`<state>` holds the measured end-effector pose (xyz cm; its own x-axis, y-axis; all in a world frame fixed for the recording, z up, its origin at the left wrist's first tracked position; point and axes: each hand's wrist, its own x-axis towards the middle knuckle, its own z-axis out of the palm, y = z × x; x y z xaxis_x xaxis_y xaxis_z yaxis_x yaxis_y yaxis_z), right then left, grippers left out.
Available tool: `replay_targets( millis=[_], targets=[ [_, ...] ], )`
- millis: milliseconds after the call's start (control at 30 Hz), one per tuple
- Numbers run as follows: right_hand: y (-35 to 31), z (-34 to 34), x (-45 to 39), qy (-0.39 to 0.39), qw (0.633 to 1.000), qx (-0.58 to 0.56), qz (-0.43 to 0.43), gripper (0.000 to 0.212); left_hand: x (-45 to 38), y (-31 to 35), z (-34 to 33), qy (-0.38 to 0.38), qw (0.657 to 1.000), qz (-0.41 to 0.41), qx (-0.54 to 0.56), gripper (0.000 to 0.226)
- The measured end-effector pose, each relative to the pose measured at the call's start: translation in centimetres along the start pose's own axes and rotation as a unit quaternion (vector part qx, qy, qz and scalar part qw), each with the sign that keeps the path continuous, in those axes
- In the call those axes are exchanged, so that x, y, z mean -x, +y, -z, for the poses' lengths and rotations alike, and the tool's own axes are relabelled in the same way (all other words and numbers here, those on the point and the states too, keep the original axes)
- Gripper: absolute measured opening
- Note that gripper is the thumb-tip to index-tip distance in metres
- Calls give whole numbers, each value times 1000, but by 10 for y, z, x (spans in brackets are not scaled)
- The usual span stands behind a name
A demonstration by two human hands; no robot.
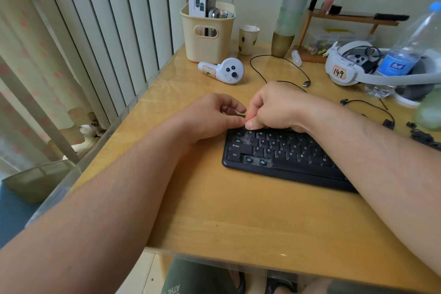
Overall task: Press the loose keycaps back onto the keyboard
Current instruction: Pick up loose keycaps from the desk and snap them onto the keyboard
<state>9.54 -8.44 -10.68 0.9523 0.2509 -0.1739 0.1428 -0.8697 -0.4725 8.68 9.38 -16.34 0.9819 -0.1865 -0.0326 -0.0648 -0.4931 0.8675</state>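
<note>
Both hands meet at the top-left corner of the black keyboard [281, 150] on the wooden surface [214, 210]. Left hand [210, 117] and right hand [274, 107] have fingers curled, pinching what looks like a small dark keycap [241, 116] between them. Spare keycaps [420, 137] sit far right.

The keyboard [281, 155] lies on the desk [214, 210] toward its right edge. Both hands meet at the keyboard's far-left corner. Behind them lies a controller [225, 71]; a storage bin [207, 33] and paper cup [248, 39] stand near the far edge. A headset [346, 67] lies far right, with loose keycaps [420, 135] at the right edge.
</note>
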Motion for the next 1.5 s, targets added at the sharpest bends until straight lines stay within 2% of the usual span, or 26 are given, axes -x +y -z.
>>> replay_targets(
  millis=[300, 433, 567, 700, 900, 1133, 1500],
  targets=[
    [5, -2, -4, 5, 1000, 1, 14, 11, 0, 0, -1, -2, 1000, 3, 8, 22],
    [11, -4, 1, 11, 998, 27, 64, 9, 0, -1, 0, -10, 1000, 0, 13, 23],
    [16, -11, 4, 55, 993, 46, 96, 7, -1, -1, 1, -12, 1000, 5, 10, 22],
    [21, -13, 5, 50, 994, 11, 95, 5, -1, -1, 0, -12, 1000, 5, 12, 21],
    [17, -16, 11, 73, 986, 93, 115, 2, 0, 0, 0, -10, 1000, 3, 9, 22],
    [22, -19, 11, 91, 987, 85, 100, 4, 1, 2, -1, -3, 1000, 8, 6, 20],
    [11, -11, 7, 74, 987, 113, 92, 10, 2, 3, -2, 1, 1000, 11, 13, 20]
  ],
)
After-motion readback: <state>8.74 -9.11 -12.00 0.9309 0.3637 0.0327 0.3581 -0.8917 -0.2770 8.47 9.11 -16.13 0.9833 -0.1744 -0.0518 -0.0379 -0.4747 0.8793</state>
